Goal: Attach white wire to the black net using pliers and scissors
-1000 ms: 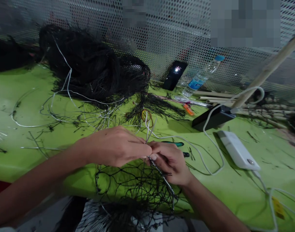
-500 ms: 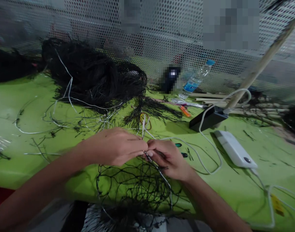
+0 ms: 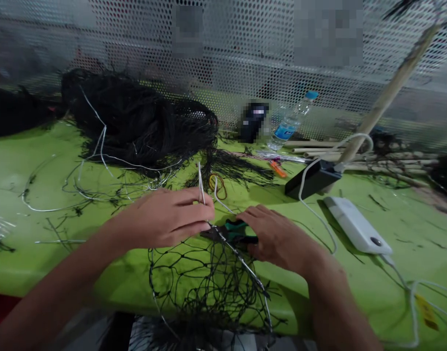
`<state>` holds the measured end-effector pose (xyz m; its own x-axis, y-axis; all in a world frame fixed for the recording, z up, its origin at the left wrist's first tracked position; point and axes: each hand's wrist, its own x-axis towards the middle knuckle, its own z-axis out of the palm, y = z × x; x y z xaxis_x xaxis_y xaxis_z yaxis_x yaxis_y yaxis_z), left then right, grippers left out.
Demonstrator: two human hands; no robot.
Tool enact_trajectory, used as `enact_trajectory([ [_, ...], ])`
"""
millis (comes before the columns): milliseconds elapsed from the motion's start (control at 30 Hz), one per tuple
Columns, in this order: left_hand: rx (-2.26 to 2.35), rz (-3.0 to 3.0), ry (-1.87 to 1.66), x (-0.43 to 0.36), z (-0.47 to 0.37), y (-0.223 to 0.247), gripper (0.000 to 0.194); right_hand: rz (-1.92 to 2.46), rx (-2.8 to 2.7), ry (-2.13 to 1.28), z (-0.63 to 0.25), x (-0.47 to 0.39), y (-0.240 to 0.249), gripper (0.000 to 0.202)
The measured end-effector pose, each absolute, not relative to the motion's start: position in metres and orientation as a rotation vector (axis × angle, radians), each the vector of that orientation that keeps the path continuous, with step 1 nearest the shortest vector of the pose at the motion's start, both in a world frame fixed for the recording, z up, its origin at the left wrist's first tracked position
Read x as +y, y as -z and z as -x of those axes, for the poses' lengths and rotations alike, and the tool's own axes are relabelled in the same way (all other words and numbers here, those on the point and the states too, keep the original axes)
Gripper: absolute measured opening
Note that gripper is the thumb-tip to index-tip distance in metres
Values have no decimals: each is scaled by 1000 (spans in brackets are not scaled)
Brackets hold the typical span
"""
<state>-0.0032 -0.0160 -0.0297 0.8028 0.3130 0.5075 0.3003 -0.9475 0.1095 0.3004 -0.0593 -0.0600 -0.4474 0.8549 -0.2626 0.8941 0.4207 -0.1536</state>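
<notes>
My left hand (image 3: 172,217) pinches the silver wire (image 3: 253,277), whose thin ends stick up above the fingers. Black netting (image 3: 209,287) hangs from this wire over the table's front edge. On the right, my right hand (image 3: 276,239) has its fingers round the green and black handles of the pliers (image 3: 235,233). The dark jaws of the pliers lie beside my left fingertips, by the wire. Whether the jaws touch the wire is too small to tell.
On the green table (image 3: 110,265) lie a black fibre heap (image 3: 135,122), loose wire, a water bottle (image 3: 287,124), an orange tool (image 3: 278,169), a black box (image 3: 311,179) and a white power bank (image 3: 355,224). A wooden pole (image 3: 395,87) leans at the right.
My right hand has let go of the wire and taken hold of the pliers, which lay partly hidden behind it. My left hand has shifted slightly left, with the wire's ends now more upright.
</notes>
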Motion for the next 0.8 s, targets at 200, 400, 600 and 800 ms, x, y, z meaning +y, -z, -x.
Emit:
enact_trajectory([
  [200,597,-2814,-1050,-13,16,17,7,-1575,2482,2,-276,-54,54,33],
  [400,629,-2683,-1241,-8,28,15,4,-1564,2504,-3,-276,-48,44,28],
  [600,813,-2660,-1409,-8,32,11,1,-2063,2693,405,-277,-43,54,24],
  [800,1037,-2698,-1407,-12,25,10,6,-2523,2505,2168,-273,-49,47,29],
])
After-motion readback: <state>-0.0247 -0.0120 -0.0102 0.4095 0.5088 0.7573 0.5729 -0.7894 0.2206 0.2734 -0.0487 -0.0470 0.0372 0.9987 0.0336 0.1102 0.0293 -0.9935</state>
